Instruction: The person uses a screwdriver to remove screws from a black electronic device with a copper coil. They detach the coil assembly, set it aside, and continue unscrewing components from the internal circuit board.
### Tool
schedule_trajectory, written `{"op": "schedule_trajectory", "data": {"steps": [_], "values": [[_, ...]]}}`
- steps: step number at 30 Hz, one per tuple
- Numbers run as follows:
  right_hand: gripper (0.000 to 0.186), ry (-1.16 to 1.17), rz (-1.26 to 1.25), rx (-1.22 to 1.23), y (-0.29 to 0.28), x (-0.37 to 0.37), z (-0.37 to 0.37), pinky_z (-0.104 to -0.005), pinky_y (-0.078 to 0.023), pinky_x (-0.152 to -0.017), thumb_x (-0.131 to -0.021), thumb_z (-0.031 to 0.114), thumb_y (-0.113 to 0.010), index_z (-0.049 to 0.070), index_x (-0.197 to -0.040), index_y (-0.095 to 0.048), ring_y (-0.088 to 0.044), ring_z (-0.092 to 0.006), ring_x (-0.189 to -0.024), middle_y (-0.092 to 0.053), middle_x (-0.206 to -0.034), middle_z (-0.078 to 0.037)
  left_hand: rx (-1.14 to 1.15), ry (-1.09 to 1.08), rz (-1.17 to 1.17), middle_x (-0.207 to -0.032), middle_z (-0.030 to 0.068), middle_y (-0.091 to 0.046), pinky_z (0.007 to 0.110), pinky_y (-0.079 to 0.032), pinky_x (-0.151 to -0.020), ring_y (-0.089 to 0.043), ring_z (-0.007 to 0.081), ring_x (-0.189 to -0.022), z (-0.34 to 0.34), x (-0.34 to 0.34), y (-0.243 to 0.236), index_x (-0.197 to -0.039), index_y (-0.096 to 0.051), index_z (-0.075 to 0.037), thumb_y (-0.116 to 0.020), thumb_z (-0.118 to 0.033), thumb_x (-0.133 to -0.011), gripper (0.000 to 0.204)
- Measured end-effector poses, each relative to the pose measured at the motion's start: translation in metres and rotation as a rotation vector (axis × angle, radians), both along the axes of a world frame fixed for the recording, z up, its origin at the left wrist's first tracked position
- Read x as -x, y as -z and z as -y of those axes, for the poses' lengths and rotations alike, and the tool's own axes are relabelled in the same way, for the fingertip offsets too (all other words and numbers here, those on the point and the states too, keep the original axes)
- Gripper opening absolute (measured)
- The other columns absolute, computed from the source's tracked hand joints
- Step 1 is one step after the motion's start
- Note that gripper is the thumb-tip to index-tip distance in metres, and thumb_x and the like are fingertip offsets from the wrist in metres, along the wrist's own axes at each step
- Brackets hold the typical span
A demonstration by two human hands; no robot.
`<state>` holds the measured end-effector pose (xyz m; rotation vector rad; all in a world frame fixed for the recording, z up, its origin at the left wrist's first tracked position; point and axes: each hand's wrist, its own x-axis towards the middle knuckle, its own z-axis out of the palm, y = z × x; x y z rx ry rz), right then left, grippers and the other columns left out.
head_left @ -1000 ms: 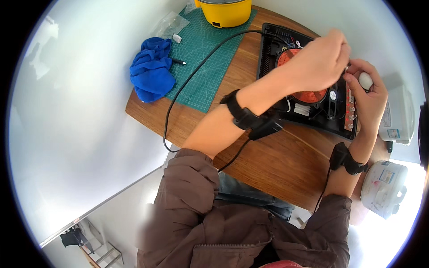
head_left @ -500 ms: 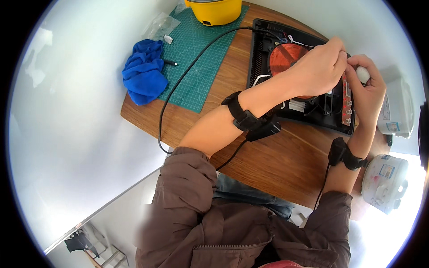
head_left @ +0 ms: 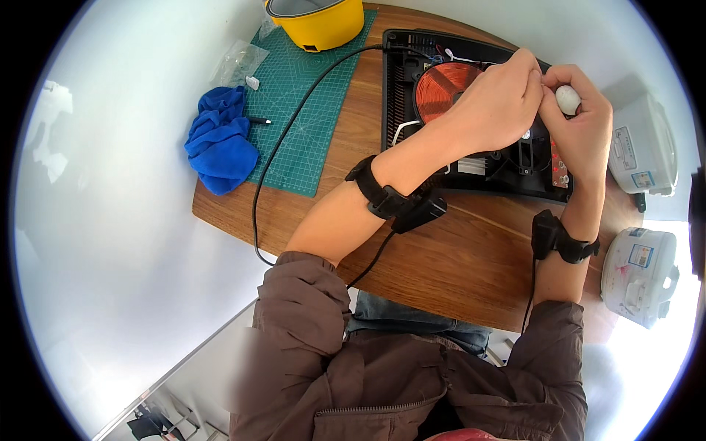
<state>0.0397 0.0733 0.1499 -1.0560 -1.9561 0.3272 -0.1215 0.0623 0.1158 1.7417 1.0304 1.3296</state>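
Note:
An opened induction cooker (head_left: 478,187) lies with its black casing towards me, showing a round copper coil (head_left: 440,92). Over its right half, my left hand (head_left: 507,99) is closed in a pinch, its fingertips meeting those of the other hand. What sits between these fingertips is hidden or too small to make out. My right hand (head_left: 581,121) is closed too, its thumb and forefinger pinched, with a whitish rounded lump (head_left: 568,100) in the curl of its fingers. Below that hand shows a red circuit board strip (head_left: 559,167) along the casing's right side.
A black cable (head_left: 283,136) loops leftward from the cooker across a green cutting mat (head_left: 301,140). A yellow pot (head_left: 320,26), a clear plastic bag (head_left: 241,62) and a blue cloth (head_left: 220,140) lie left. White appliances (head_left: 643,151) stand right. Both forearms wear black straps (head_left: 379,187) with wires.
The whole view has shifted, so the cooker and mat appear further left. Both hands stay fingertip to fingertip over the cooker, and the whitish lump shows more fully.

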Motion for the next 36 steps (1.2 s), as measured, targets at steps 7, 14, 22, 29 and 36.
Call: {"op": "schedule_trajectory", "data": {"steps": [7, 14, 22, 29, 36], "values": [[0.008, -0.036, -0.028, -0.022, 0.002, 0.001, -0.001, -0.0237, -0.046, -0.062, -0.085, 0.01, -0.071, 0.006, -0.092, -0.069, -0.052, -0.0051, -0.067, -0.065, -0.075, 0.003, -0.016, 0.006, 0.041, -0.09, 0.0208, -0.061, 0.042, -0.049, -0.081, -0.061, 0.036, -0.086, 0.002, 0.0, 0.002, -0.106, -0.054, 0.003, -0.044, -0.024, -0.109, 0.029], [0.012, 0.06, 0.036, -0.036, -0.008, -0.003, 0.007, -0.0218, -0.049, -0.074, -0.087, 0.013, -0.074, 0.003, -0.091, -0.07, -0.057, -0.0035, -0.081, -0.068, -0.083, 0.004, -0.156, -0.004, -0.023, -0.093, 0.0244, -0.06, 0.048, -0.049, -0.077, -0.061, 0.0452, -0.089, -0.002, -0.002, 0.001, -0.103, -0.054, 0.002, -0.044, -0.021, -0.109, 0.026], [0.007, 0.2, -0.115, 0.1, -0.045, -0.061, 0.012, -0.024, -0.048, -0.066, -0.085, 0.007, -0.071, 0.002, -0.085, -0.067, -0.058, -0.0061, -0.072, -0.067, -0.076, 0.0, 0.078, 0.066, 0.089, -0.076, -0.0012, -0.057, 0.024, -0.042, -0.063, -0.051, 0.0069, -0.07, -0.01, 0.015, -0.007, -0.099, -0.063, -0.004, -0.046, -0.032, -0.11, 0.035], [0.014, 0.251, 0.589, 0.201, -0.004, -0.155, 0.002, -0.0372, -0.05, -0.062, -0.082, 0.017, -0.071, 0.004, -0.088, -0.069, -0.06, -0.0238, -0.062, -0.067, -0.071, -0.009, 0.044, 0.075, -0.079, -0.076, -0.0018, -0.056, 0.025, -0.039, -0.062, -0.049, 0.0064, -0.069, -0.008, 0.014, -0.004, -0.096, -0.063, -0.005, -0.044, -0.041, -0.111, 0.043], [0.013, 0.267, 0.723, 0.46, 0.072, -0.223, -0.001, -0.0417, -0.052, -0.069, -0.078, 0.013, -0.068, 0.003, -0.087, -0.069, -0.064, -0.0341, -0.072, -0.066, -0.074, -0.017, 0.095, 0.075, -0.109, -0.078, -0.0057, -0.055, 0.019, -0.033, -0.054, -0.044, 0.0019, -0.064, -0.008, 0.008, -0.004, -0.102, -0.066, -0.009, -0.044, -0.037, -0.112, 0.037]]}}
